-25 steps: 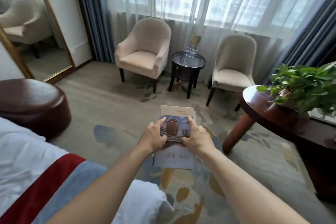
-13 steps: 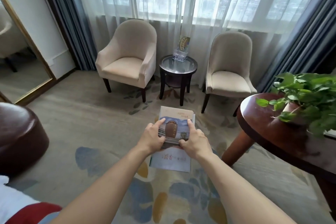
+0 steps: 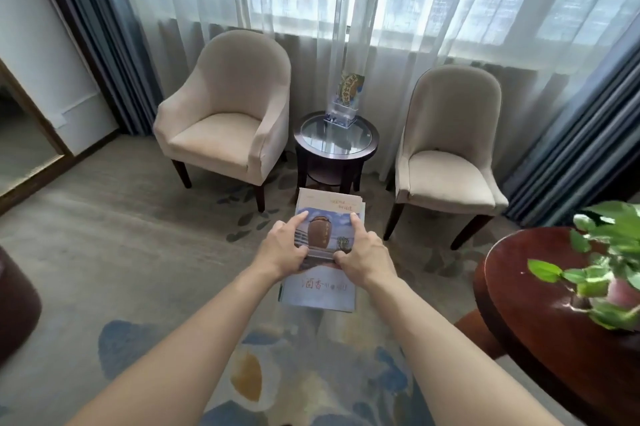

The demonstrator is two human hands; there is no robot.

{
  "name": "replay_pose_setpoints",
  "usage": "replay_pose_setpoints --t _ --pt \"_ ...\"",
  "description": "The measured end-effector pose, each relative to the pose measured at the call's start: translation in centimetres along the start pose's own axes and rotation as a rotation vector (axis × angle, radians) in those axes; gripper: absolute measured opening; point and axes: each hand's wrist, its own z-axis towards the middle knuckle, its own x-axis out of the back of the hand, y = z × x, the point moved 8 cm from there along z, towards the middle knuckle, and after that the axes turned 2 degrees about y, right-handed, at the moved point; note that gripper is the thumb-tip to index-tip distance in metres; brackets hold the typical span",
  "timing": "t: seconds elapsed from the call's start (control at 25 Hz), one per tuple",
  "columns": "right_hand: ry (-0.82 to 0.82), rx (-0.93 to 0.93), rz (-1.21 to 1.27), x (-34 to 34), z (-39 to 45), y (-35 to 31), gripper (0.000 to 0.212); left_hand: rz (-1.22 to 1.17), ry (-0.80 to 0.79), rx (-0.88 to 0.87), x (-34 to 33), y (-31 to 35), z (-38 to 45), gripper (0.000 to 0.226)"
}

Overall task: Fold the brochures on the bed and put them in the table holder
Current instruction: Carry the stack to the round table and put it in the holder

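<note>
Brochures (image 3: pixel 323 252) held mid-air over carpet, clamped at side edges by left hand (image 3: pixel 284 249) and right hand (image 3: pixel 363 257). Judged light, thin, floppy, glossy-slippery; best gripped mid-edges. Holder (image 3: pixel 341 110) on surface (image 3: pixel 372 148) ahead.

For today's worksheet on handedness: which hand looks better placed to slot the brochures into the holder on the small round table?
Right, marginally. Both hands grip the brochures, but the right hand lies nearer the holder's line than the left hand.
</note>
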Motion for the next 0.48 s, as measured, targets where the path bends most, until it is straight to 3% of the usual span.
replay_pose_setpoints --t 0.48 --pt "0.014 -0.059 0.032 2.7 27.3 -2.2 0.09 -0.019 -0.082 -0.047 -1.6 1.8 29.0 0.074"
